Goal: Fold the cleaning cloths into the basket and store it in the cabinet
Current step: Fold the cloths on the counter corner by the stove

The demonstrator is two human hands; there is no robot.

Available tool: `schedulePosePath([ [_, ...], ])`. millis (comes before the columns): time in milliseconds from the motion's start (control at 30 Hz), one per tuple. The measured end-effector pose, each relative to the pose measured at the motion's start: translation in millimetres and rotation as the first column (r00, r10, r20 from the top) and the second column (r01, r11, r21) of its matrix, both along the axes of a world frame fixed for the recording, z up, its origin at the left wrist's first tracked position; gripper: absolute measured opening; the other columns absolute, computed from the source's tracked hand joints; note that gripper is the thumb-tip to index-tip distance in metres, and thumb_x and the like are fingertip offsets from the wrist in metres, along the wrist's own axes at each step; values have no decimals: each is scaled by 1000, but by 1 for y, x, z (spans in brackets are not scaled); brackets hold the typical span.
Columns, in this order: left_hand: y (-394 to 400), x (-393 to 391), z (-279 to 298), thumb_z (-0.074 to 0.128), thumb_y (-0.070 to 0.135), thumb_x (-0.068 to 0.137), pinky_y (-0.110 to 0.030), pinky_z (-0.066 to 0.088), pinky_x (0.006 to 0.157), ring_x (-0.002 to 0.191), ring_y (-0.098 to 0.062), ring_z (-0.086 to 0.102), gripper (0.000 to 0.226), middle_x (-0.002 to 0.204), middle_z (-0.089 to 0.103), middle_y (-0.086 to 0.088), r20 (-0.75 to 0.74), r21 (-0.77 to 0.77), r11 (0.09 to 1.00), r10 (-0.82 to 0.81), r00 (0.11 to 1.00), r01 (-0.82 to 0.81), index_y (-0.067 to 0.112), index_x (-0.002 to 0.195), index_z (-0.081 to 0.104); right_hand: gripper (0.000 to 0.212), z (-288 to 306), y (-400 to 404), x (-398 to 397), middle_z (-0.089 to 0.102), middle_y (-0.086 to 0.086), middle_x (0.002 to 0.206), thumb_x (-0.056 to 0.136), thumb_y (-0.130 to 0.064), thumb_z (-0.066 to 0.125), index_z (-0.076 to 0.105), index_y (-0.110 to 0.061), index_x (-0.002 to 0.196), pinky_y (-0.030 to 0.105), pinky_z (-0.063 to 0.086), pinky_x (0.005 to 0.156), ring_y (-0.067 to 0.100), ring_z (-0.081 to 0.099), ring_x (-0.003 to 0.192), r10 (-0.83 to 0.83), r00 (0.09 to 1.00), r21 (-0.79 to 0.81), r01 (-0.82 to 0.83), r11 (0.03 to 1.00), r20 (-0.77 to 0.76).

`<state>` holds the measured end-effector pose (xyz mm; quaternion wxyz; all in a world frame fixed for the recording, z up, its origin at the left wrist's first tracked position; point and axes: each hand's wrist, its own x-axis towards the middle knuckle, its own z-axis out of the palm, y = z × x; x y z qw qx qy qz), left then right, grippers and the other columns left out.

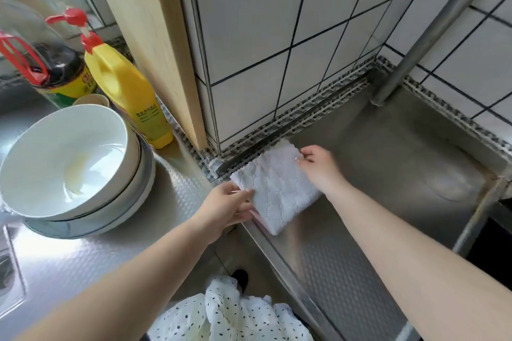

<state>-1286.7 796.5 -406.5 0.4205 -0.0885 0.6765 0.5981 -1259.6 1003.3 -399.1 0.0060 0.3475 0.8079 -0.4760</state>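
A white quilted cleaning cloth (pixel 277 188) with a pink underside lies folded on the steel counter (pixel 374 188), close to the tiled wall corner. My left hand (pixel 227 205) pinches its near left edge, thumb on top and fingers under the fold. At the cloth's far right corner, my right hand (pixel 318 165) rests with curled fingertips touching the fabric. No basket or cabinet is in view.
Stacked white bowls (pixel 69 163) stand at the left, with a yellow pump bottle (pixel 130 91) and a dark sauce bottle (pixel 52 63) behind them. A wooden board (pixel 155 36) leans on the wall. A metal pole (pixel 432 28) rises at the right.
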Motion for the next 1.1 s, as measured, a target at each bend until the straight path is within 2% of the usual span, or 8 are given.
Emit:
schedulePosePath([
  [133, -3, -10, -8, 64, 19, 89, -40, 58, 80, 83, -20, 69, 20, 101, 67, -10, 33, -11, 1000, 19, 999, -18, 4, 93, 52, 32, -8, -1, -14, 61, 13, 116, 91, -15, 59, 57, -5, 122, 30, 44, 85, 23, 57, 98, 36, 998, 9, -36, 999, 46],
  [267, -5, -14, -13, 65, 17, 88, -43, 58, 80, 93, -25, 69, 22, 103, 67, -12, 68, -39, 999, 21, 997, -19, 6, 86, 45, 31, -16, -4, -20, 61, 16, 117, 91, -13, 59, 57, -3, 121, 29, 43, 83, 26, 58, 100, 46, 996, 20, -48, 999, 71],
  [467, -5, -19, -19, 66, 18, 87, -40, 60, 75, 82, -20, 72, 25, 91, 69, -13, 64, -108, 994, -28, 998, 35, 8, 83, 44, 32, -28, -4, -21, 61, 19, 117, 91, -11, 59, 57, 0, 121, 22, 36, 76, 29, 58, 105, 51, 993, 42, -56, 998, 108],
  [633, -7, -19, -18, 69, 24, 85, -37, 60, 73, 82, -18, 72, 27, 87, 69, -12, 71, -105, 994, -36, 997, 43, 9, 84, 46, 33, -28, 4, -19, 66, 10, 113, 87, -22, 65, 61, -6, 116, 25, 43, 81, 24, 61, 101, 104, 984, 163, -127, 978, 145],
  [733, -13, -12, -17, 71, 28, 83, -36, 60, 72, 87, -19, 71, 30, 94, 68, -11, 95, -106, 993, -39, 995, 49, 8, 94, 52, 43, -25, 12, -15, 62, 8, 115, 84, -34, 67, 59, -8, 118, 27, 43, 79, 23, 58, 100, 141, 960, 141, -179, 974, 241],
  [867, -18, -2, -17, 68, 30, 85, -41, 58, 82, 92, -21, 68, 33, 102, 67, -8, 234, -39, 996, -69, 970, 80, 8, 106, 57, 51, -25, 17, -11, 56, 9, 123, 85, -37, 65, 53, -7, 124, 24, 37, 77, 16, 50, 94, 187, 931, 71, -219, 973, 313],
  [1000, -12, 1, -16, 64, 26, 88, -43, 55, 87, 91, -20, 67, 28, 96, 66, -6, 280, 6, 998, -58, 958, 59, 7, 109, 59, 62, -27, 18, -11, 50, 10, 135, 86, -39, 64, 46, -4, 133, 26, 36, 87, 22, 50, 115, 183, 922, -35, -183, 983, 342],
  [1100, -8, 1, -17, 65, 25, 87, -43, 55, 88, 90, -20, 66, 33, 91, 62, -6, 300, 18, 999, -34, 953, 30, 5, 112, 58, 67, -29, 21, -12, 57, 8, 129, 79, -49, 68, 53, -6, 127, 30, 41, 90, 24, 55, 114, 184, 906, -109, -154, 982, 380],
])
